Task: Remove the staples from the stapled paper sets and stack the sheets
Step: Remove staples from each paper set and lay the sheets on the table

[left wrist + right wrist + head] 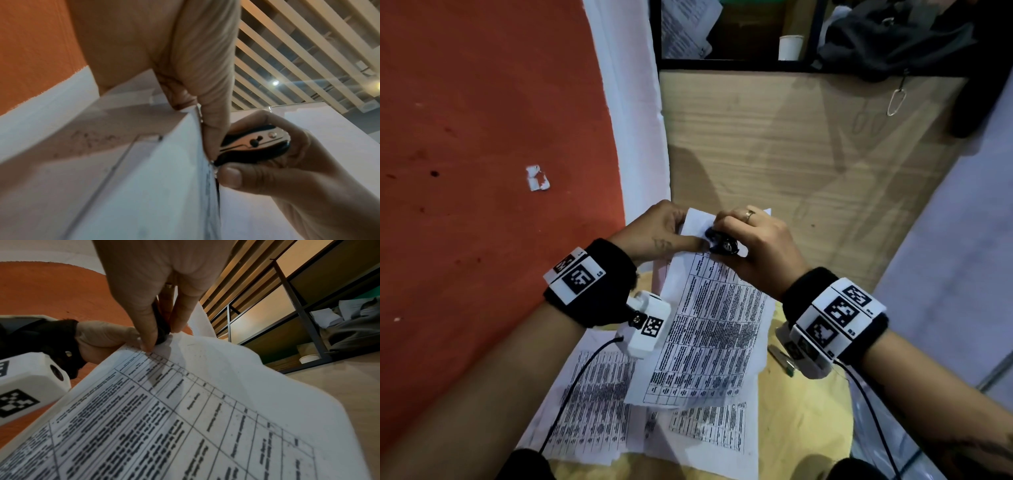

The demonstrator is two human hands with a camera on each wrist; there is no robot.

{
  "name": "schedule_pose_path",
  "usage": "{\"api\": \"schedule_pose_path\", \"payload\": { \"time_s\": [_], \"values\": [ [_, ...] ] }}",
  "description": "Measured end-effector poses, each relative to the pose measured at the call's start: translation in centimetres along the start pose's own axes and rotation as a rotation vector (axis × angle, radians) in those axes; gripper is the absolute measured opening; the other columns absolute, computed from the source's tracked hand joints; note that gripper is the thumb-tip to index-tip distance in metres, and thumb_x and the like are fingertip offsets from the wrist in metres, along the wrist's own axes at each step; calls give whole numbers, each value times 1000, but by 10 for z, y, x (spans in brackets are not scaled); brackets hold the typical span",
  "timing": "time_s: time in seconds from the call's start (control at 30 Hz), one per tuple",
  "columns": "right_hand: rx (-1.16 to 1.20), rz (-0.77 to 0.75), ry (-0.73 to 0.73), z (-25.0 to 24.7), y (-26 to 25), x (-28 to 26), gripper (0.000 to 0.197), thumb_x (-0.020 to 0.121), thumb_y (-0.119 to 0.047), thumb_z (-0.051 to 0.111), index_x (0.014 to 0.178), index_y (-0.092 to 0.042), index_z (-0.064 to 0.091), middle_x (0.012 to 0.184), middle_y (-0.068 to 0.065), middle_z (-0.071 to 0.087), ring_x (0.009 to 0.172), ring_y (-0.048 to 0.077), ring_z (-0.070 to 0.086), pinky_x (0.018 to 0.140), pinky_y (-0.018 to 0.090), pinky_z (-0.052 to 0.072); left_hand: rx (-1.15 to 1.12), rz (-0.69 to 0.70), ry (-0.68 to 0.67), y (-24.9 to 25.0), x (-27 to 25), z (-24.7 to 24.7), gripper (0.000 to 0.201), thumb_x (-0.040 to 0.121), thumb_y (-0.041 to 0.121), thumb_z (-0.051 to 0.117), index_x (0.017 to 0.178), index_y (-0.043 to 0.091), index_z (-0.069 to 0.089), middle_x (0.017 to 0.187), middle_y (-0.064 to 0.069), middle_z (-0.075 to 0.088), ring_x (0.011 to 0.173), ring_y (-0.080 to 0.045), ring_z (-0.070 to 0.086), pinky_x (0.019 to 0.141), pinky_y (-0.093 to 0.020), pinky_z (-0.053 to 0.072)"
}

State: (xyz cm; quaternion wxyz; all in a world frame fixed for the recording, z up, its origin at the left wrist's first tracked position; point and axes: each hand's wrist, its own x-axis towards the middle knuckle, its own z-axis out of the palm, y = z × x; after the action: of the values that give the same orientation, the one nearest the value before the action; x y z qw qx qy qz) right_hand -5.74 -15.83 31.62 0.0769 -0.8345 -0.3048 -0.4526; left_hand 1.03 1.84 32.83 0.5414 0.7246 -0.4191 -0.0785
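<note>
A stapled paper set [709, 329] printed with tables is lifted off the table, its top edge held up. My left hand [657, 229] pinches the set's top left corner, thumb on the printed face [213, 100]. My right hand [753, 236] grips a black and silver staple remover [722, 243] and presses its tip against that corner; the remover [252, 144] shows between thumb and fingers in the left wrist view. In the right wrist view the remover [161, 327] meets the paper set [185, 418] at its upper edge. The staple itself is hidden.
More printed sheets [599, 404] lie flat on the round yellow table [808, 411] under the held set. A small grey-green tool [782, 359] lies on the table near my right wrist. A wooden cabinet [791, 144] stands ahead, with a shelf, a paper cup [790, 47] and a dark bag [893, 37].
</note>
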Motion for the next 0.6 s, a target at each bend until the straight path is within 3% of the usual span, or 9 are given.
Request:
{"api": "schedule_pose_path", "payload": {
  "time_s": [0.17, 0.33, 0.4, 0.47, 0.53, 0.6],
  "values": [
    [55, 33, -2, -1, 0, 2, 23, 70, -17, 74, 83, 0, 66, 83, 9, 67, 69, 30, 60, 63, 29, 40, 5, -18, 1, 2, 1, -3, 18, 75, -2, 71, 90, 7, 71, 86, -3, 73, 80, -13, 65, 80, -32, 51],
    [197, 161, 20, 2, 0, -1, 27, 69, -20, 75, 87, -2, 66, 85, 7, 66, 75, 29, 60, 64, 40, 50, -68, -42, -21, -2, -1, -5, 27, 74, 15, 75, 101, 12, 71, 103, -11, 72, 92, -19, 66, 88, -40, 49],
    [231, 188, 29, 3, 0, -3, 27, 69, -20, 76, 87, -2, 66, 86, 7, 66, 75, 26, 60, 64, 42, 50, -102, -37, 13, -4, 0, -4, 24, 73, 16, 77, 96, 15, 73, 97, -8, 73, 88, -19, 67, 83, -40, 51],
    [276, 214, 38, 3, -1, -3, 28, 69, -19, 77, 88, -2, 66, 86, 7, 66, 76, 24, 60, 65, 41, 50, -105, -42, 51, -5, 2, -4, 24, 70, 21, 79, 92, 14, 74, 93, -15, 72, 84, -24, 64, 78, -47, 48],
    [346, 251, 61, 1, -2, -3, 30, 67, -19, 79, 88, -2, 66, 85, 8, 67, 77, 24, 62, 66, 40, 51, -102, -29, 50, -4, 2, -3, 24, 70, 19, 79, 92, 11, 73, 91, -15, 71, 83, -23, 64, 77, -40, 48],
    [441, 304, 90, -1, -2, -2, 32, 65, -18, 80, 88, -2, 66, 85, 9, 67, 78, 23, 63, 67, 41, 53, -118, -14, 27, 1, 1, -3, 22, 73, 12, 75, 95, 12, 72, 87, -5, 74, 81, -15, 66, 75, -27, 52]
  ]
}}
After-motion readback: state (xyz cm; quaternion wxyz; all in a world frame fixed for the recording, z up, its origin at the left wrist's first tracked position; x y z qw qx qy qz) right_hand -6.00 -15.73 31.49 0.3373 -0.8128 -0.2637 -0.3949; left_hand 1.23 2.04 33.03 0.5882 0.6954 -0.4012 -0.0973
